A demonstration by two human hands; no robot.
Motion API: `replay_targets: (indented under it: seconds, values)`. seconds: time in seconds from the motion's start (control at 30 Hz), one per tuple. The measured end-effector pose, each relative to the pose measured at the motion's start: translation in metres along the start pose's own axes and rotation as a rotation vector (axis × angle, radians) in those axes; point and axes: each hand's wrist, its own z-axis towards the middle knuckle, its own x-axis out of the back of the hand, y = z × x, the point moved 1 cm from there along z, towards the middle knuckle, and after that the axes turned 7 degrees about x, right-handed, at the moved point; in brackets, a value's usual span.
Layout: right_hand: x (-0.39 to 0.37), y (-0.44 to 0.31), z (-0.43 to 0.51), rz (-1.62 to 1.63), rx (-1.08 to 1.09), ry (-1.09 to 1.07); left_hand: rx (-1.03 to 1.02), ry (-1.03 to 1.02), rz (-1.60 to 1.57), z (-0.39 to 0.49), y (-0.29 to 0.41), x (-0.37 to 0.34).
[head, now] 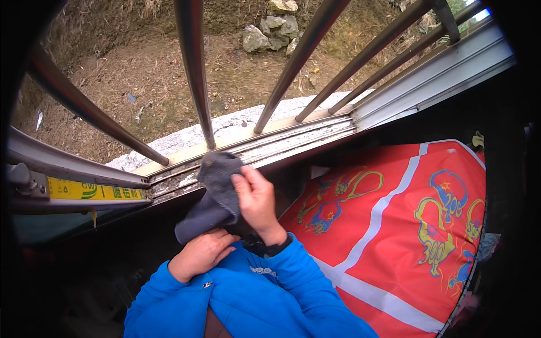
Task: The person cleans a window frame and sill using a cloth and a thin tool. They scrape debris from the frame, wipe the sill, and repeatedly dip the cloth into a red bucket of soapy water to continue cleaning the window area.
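Observation:
My right hand (258,203) pinches a dark grey fuzzy cloth (220,179) between thumb and fingers, just above the dirty window track (296,145). Below and left of that cloth, a smoother dark purple-grey fabric part (200,217) hangs down; whether it is one piece with the cloth I cannot tell. My left hand (203,254) lies palm down beneath this fabric, near the front of my blue jacket (262,308), with its fingers pointing right. Its fingertips lie partly in shadow, and whether they hold anything is unclear.
Metal bars (194,72) stand upright outside the track. A sliding window frame (80,162) with a yellow sticker (101,189) is at the left, another white frame (439,67) at the right. A red printed cover (380,249) spreads at my right. Outside lie bare ground and stacked stones (274,31).

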Motion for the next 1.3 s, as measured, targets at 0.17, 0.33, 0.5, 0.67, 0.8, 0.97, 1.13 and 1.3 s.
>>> replay_targets:
  seconds: [0.17, 0.33, 0.5, 0.67, 0.8, 0.97, 1.13, 1.3]
  values:
    - [0.104, -0.029, 0.044, 0.004, 0.094, 0.295, 0.042, 0.039, 0.135, -0.013, -0.008, 0.001]
    - [0.211, -0.033, 0.107, -0.986, 0.488, 0.278, 0.073, 0.058, 0.109, -0.016, -0.010, -0.001]
    - [0.254, 0.042, 0.133, -1.678, 0.169, -0.075, 0.086, 0.064, 0.084, -0.016, -0.011, -0.001]
    - [0.267, 0.042, 0.140, -1.600, 0.150, -0.167, 0.128, 0.064, 0.113, -0.020, -0.016, 0.001]
    - [0.255, 0.050, 0.138, -1.548, 0.244, -0.102, 0.098, 0.025, 0.086, -0.022, -0.009, -0.007]
    - [0.168, 0.047, 0.099, -1.352, 0.443, -0.153, 0.112, 0.057, 0.086, -0.029, -0.011, -0.010]
    - [-0.007, 0.020, 0.030, -0.965, 0.454, -0.220, 0.098, 0.089, 0.113, -0.033, -0.008, -0.006]
    - [-0.056, -0.009, 0.016, -0.191, 0.239, -0.254, 0.127, 0.063, 0.144, -0.039, -0.004, 0.001]
